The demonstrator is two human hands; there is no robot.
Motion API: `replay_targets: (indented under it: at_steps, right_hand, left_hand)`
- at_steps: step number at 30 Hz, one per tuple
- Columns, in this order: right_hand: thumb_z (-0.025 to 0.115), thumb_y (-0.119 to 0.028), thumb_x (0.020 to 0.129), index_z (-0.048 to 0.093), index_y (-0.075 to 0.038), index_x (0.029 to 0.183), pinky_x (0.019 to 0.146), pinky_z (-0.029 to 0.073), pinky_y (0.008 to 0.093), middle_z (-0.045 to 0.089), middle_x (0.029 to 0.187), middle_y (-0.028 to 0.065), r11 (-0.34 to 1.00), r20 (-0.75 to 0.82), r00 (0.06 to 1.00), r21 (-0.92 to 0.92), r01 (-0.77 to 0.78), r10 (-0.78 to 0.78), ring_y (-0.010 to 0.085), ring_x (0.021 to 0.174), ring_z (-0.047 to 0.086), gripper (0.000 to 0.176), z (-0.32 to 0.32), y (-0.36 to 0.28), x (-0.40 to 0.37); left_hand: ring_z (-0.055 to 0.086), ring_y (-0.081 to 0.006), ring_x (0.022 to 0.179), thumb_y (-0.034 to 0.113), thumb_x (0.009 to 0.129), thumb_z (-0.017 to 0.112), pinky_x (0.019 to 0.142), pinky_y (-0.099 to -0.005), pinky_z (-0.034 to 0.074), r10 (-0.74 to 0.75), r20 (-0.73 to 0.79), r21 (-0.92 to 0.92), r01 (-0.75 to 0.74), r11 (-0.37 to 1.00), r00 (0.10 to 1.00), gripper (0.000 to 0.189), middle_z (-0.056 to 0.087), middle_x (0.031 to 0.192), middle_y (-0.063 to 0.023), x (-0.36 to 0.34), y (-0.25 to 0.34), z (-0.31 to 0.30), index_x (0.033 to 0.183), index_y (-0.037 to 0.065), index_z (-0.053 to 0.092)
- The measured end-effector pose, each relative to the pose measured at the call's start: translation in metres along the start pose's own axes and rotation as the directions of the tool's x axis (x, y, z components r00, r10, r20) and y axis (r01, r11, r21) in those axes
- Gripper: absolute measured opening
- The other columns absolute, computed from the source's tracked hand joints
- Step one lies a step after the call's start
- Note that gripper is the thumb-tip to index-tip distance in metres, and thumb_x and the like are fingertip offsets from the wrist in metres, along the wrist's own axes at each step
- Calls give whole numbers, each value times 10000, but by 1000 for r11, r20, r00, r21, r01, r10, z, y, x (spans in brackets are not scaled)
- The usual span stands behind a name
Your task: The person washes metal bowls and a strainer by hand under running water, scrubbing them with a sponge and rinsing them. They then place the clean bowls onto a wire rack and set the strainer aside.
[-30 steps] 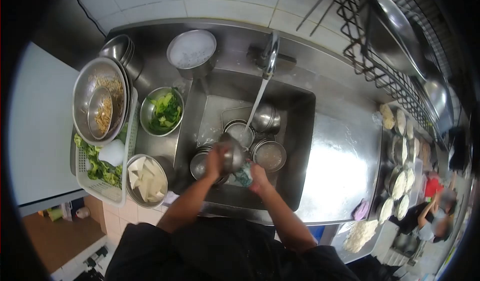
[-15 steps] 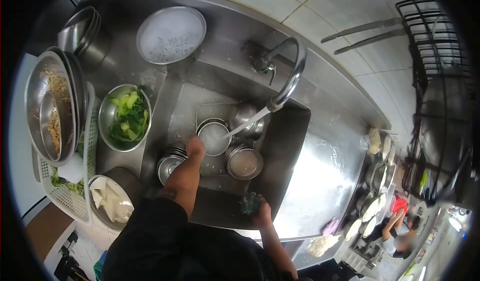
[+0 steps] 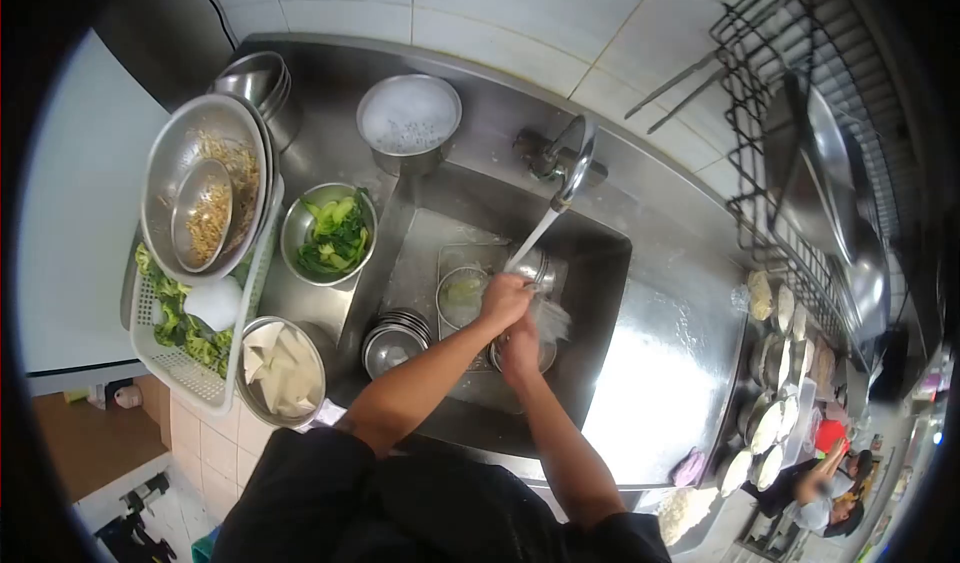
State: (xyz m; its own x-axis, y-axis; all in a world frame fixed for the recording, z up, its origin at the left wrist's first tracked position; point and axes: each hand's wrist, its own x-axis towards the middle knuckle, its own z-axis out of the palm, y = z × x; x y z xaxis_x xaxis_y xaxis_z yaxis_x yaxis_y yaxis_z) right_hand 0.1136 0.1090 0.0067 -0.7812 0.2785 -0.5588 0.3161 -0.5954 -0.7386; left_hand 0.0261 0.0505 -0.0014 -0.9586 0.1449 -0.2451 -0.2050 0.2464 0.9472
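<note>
"Both grips?"
"Cannot tell; blurred. Left hand (image 3: 507, 301) at water stream (image 3: 533, 239), right hand (image 3: 519, 350) just beside."
"Nearest metal bowl (image 3: 546, 356)?"
"In sink (image 3: 592, 298), partly hidden behind right hand."

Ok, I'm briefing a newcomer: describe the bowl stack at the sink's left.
Find the sink under the running faucet. Inside, by its left wall, stands the metal bowl stack; unlike the round container to its right, it shows several nested rims.
</note>
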Motion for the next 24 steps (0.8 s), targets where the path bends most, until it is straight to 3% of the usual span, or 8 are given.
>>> replay_targets:
  at_steps: [2, 4, 8, 12, 15, 17, 20, 24]
  right_hand:
    - [667, -16, 798, 666, -64, 1164, 893, 502, 413, 649, 1082, 135, 743, 348, 899, -520, 421, -266, 289, 1033, 618, 369, -22, -10, -9]
    - [687, -26, 721, 716, -66, 1017, 940, 486, 465, 657, 1132, 193, -85, 693, 672, -710, 699, -261, 408, 1100, 596, 300, -41, -29, -5]
    - [633, 28, 702, 705, -49, 966, 888, 517, 429, 699, 1000, 157, 385, 376, 777, -708, 592, -504, 397, 965, 636, 284, 29, -45, -41]
    - [582, 50, 709, 699, -53, 1012, 896, 509, 415, 693, 1044, 170, -121, 751, 613, -651, 750, -243, 362, 1065, 622, 341, 4, -82, -69]
    - [550, 77, 701, 686, -47, 1094, 950, 505, 419, 660, 1135, 188, 19, 480, 500, -707, 707, -721, 369, 1125, 598, 434, 4, -84, -89]
    - [550, 82, 803, 661, -30, 1218, 990, 473, 470, 610, 1272, 192, 77, 546, 485, -606, 791, -683, 410, 1199, 560, 444, 12, -53, -104]
    - [536, -141, 983, 662, -28, 1243, 1015, 461, 445, 622, 1280, 224, 178, 429, 541, -642, 746, -723, 373, 1186, 585, 311, 27, -67, -92]
    - [494, -354, 1063, 671, 75, 1073, 797, 525, 387, 699, 956, 137, 924, 132, 991, -383, 16, 38, 207, 812, 649, 464, -18, -75, -32]
  left_hand:
    - [659, -233, 765, 97, 844, 707, 684, -388, 495, -132, -42, -159, 124, 980, 990, 100, 734, 928, -104, -15, -1, -26, 779, 28, 740]
    - [629, -175, 707, 91, 856, 708, 634, -333, 476, -284, -38, -307, 259, 916, 958, 158, 731, 853, -87, -41, 5, -28, 719, 11, 711]
    - [559, -103, 701, 80, 873, 731, 624, -294, 434, -293, -91, -535, 202, 821, 952, 307, 656, 755, -29, -68, 35, -43, 608, 9, 594]
    - [594, -129, 730, 87, 895, 711, 666, -309, 478, -274, -98, -698, 130, 704, 957, 168, 662, 840, -40, -38, 0, -92, 757, 25, 638]
    - [633, -150, 747, 102, 924, 667, 676, -328, 520, -645, -88, -889, 232, 394, 759, 126, 670, 927, -47, -59, 10, -82, 1036, 47, 645]
    - [679, -223, 830, 119, 951, 620, 733, -385, 558, -577, 139, -670, 506, 543, 805, 319, 677, 995, -64, -78, -18, -51, 1261, 65, 572]
    - [682, -278, 919, 172, 977, 597, 806, -432, 554, -392, 545, -775, 623, 102, 742, 385, 703, 1048, -86, -111, -28, -25, 1341, 51, 564]
    - [686, -338, 985, 315, 1012, 560, 882, -442, 526, -132, 296, -232, 205, 951, 946, 497, 716, 1070, -184, -134, -18, -43, 1401, 8, 522]
